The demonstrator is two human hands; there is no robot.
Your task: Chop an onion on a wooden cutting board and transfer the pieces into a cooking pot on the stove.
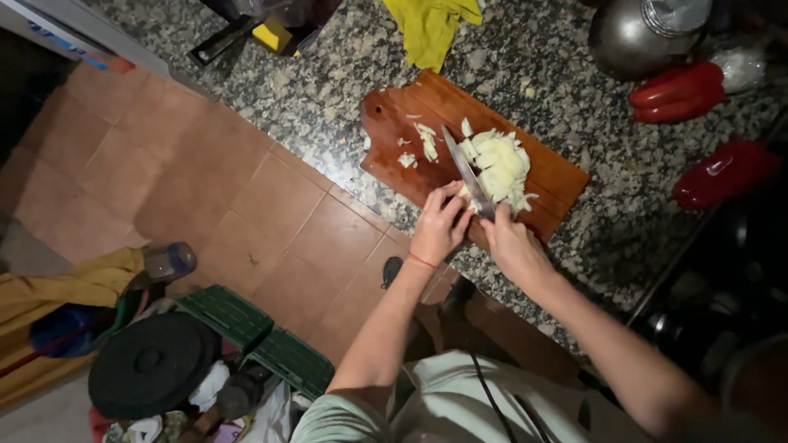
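Note:
A reddish wooden cutting board [394, 123] lies on the speckled granite counter [328, 90]. On it sits a pile of chopped white onion [501, 168], with a few loose bits [425, 141] to its left. My right hand [510, 242] grips the handle of a kitchen knife [461, 164] whose blade lies along the left side of the pile. My left hand [439, 226], a red band at its wrist, rests at the board's near edge, fingers curled beside the blade and touching the onion.
Two red peppers [677, 92] [722, 172] lie on the counter at right, near a metal pot [636, 33]. A yellow cloth [431, 25] lies beyond the board. Below are the tiled floor [205, 180], green crates [263, 340] and a round black lid [152, 365].

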